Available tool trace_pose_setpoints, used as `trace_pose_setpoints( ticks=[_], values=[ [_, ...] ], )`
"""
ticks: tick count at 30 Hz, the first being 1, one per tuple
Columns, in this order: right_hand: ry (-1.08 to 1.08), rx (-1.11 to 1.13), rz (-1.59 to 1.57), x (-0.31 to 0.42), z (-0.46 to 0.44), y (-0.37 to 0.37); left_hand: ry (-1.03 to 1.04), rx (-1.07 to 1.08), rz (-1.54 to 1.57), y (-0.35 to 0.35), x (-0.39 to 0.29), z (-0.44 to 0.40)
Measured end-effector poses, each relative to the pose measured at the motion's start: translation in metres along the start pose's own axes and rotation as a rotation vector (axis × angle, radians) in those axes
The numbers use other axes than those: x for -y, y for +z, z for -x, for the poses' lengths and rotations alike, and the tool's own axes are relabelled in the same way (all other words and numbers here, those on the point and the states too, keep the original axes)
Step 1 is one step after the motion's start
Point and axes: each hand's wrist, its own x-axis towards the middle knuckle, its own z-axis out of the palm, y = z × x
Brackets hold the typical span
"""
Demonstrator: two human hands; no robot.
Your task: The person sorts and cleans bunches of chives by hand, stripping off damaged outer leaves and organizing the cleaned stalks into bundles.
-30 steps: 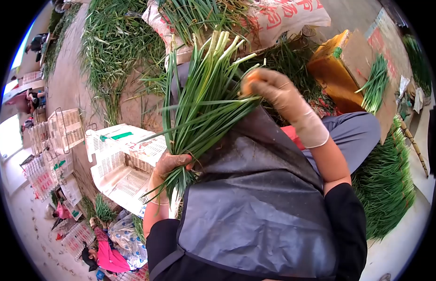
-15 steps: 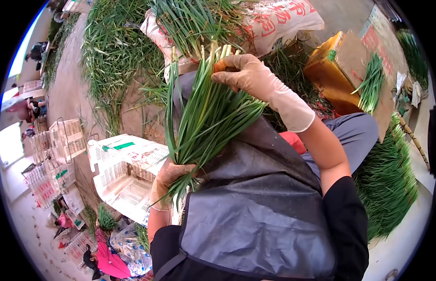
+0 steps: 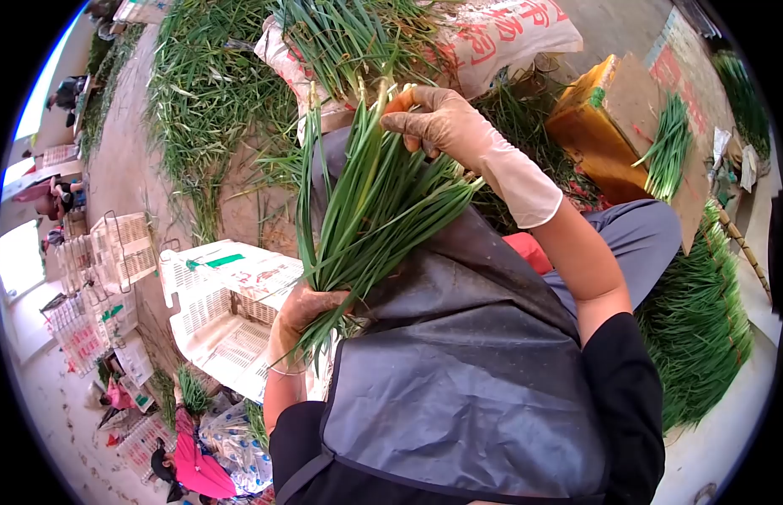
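Note:
A bunch of chives (image 3: 366,210), long green leaves with pale stem ends, lies across the dark apron (image 3: 467,387) over my lap. My left hand (image 3: 306,313), in a thin soiled glove, is wrapped round the leafy end of the bunch. At the stem end, my gloved right hand (image 3: 438,124) has thumb and fingers pinched on some chives. Part of what its fingers hold is hidden behind them. Just beyond the stem tips, more loose chives (image 3: 349,42) rest on a white sack (image 3: 509,42) with red lettering.
A white plastic crate (image 3: 223,320) stands at my left. Cut leaves (image 3: 215,101) cover the floor ahead. On the right are a yellow box (image 3: 581,114), a small chive bundle (image 3: 668,147) on cardboard and a large stack of chives (image 3: 703,328). Another person in pink (image 3: 198,463) is at lower left.
My right hand has shifted slightly, its fingers turning a little at the stem ends. The left hand keeps its hold and the bunch lies almost as before.

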Motion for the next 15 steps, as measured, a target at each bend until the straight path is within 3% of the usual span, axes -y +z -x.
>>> trace_pose_setpoints(
  ticks=[6, 12, 15],
  values=[
    [0.021, 0.065, -0.092, -0.003, -0.007, -0.006, 0.048, 0.006, 0.047, 0.001, 0.002, 0.0],
    [0.005, 0.148, -0.089, 0.003, -0.009, -0.011, -0.032, 0.039, -0.033, -0.005, 0.001, 0.001],
    [0.055, 0.244, -0.13, 0.015, 0.0, -0.027, -0.017, 0.052, 0.118, 0.001, -0.006, 0.004]
  ],
)
